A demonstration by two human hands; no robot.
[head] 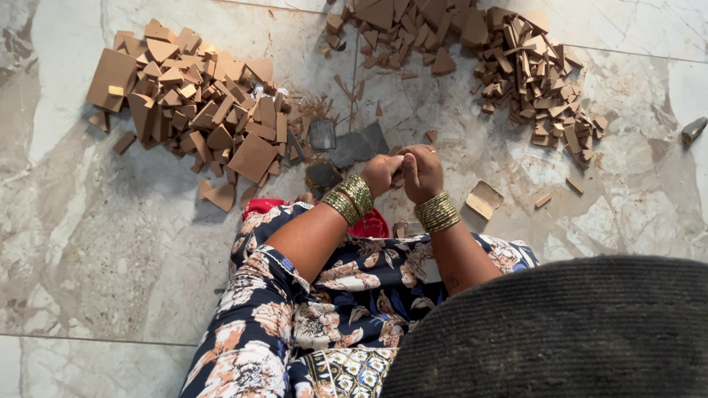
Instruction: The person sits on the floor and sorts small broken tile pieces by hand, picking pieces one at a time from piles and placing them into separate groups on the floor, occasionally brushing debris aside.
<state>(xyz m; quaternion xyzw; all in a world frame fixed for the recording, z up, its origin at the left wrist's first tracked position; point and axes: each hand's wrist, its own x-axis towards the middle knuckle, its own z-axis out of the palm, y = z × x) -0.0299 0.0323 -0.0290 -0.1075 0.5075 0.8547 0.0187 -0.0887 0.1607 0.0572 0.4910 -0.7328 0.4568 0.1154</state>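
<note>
Both hands pinched together on a small brown piece, low over the marble floor (88, 250).
Left hand (381, 174) and right hand (421, 171) touch, clenched on the brown piece (398, 179); big brown scrap pile (199, 110) left, second pile (509, 59) beyond, dark tiles (352, 146) just ahead.

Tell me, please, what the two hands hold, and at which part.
Left hand and right hand close together around something small and brown; what it is, and where the fingers grip it, cannot be told.
</note>
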